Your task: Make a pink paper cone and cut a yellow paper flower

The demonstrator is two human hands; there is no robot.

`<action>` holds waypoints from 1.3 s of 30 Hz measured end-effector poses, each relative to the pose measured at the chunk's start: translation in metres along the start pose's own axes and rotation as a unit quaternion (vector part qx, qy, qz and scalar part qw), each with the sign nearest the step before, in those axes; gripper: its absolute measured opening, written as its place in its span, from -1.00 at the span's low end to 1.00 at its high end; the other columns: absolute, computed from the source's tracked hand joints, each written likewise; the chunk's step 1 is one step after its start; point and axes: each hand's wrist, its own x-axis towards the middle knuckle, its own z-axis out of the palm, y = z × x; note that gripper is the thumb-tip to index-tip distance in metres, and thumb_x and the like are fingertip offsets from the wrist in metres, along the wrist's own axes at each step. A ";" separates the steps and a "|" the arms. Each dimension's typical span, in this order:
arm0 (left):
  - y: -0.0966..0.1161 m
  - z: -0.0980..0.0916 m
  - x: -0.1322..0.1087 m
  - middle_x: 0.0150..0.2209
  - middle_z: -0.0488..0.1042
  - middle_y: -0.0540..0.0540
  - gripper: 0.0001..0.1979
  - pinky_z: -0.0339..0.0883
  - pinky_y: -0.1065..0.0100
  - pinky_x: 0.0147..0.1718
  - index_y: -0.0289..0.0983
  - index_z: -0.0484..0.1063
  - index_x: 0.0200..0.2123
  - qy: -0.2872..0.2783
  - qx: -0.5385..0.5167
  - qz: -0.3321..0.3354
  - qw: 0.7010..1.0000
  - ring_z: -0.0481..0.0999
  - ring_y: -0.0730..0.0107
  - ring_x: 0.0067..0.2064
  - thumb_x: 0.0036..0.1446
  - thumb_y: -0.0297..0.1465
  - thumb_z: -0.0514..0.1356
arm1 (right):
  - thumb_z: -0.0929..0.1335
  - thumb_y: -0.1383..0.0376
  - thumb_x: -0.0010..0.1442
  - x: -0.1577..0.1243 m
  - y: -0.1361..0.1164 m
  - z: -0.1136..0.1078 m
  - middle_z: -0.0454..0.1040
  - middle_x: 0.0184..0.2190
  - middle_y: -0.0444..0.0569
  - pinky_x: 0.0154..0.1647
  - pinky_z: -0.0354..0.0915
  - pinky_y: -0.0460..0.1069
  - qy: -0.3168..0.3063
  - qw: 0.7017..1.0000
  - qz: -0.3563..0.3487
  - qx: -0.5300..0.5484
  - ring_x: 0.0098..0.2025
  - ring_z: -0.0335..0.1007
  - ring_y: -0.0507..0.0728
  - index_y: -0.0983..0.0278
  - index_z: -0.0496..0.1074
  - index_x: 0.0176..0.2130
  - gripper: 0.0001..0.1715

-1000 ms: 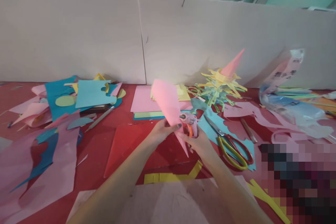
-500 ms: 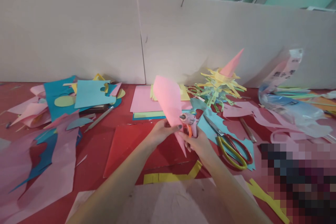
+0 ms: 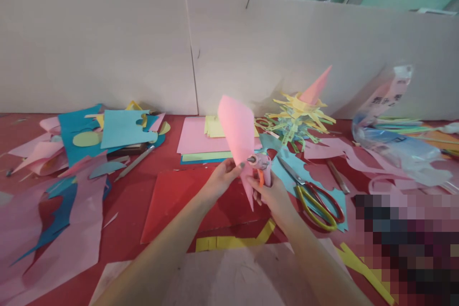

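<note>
A pink paper cone [image 3: 238, 134] stands tip-down above the red table, its wide mouth pointing up and away. My left hand [image 3: 219, 180] pinches its side from the left, fingers closed on the paper. My right hand [image 3: 270, 194] grips a small pink glue gun [image 3: 263, 165] with an orange trigger; the metal nozzle touches the cone's right edge near my left thumb.
Scissors with yellow and red handles [image 3: 315, 198] lie on light blue paper just right of my hands. A stack of pink, yellow and blue sheets [image 3: 201, 141] lies behind the cone. A paper flower with a pink cone [image 3: 303, 110] stands at the back. Paper scraps [image 3: 86, 138] cover the left side. A plastic bag [image 3: 394, 138] lies at the right.
The cone has swung more upright and shifted slightly right, with its mouth higher. Both hands have kept their hold, and the glue gun nozzle stays against the cone.
</note>
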 end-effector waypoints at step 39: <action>-0.024 0.035 -0.012 -0.67 0.01 0.19 -0.58 -0.14 0.54 -0.74 -0.22 0.05 -0.47 -0.030 0.013 -0.093 0.995 -0.05 0.67 -0.69 0.01 0.01 0.08 | 0.48 0.14 -0.18 0.001 -0.006 -0.003 0.34 -0.63 -0.21 -0.71 0.16 -0.15 0.129 0.987 -0.007 0.096 -0.61 0.31 0.00 0.26 0.29 -0.40 -0.60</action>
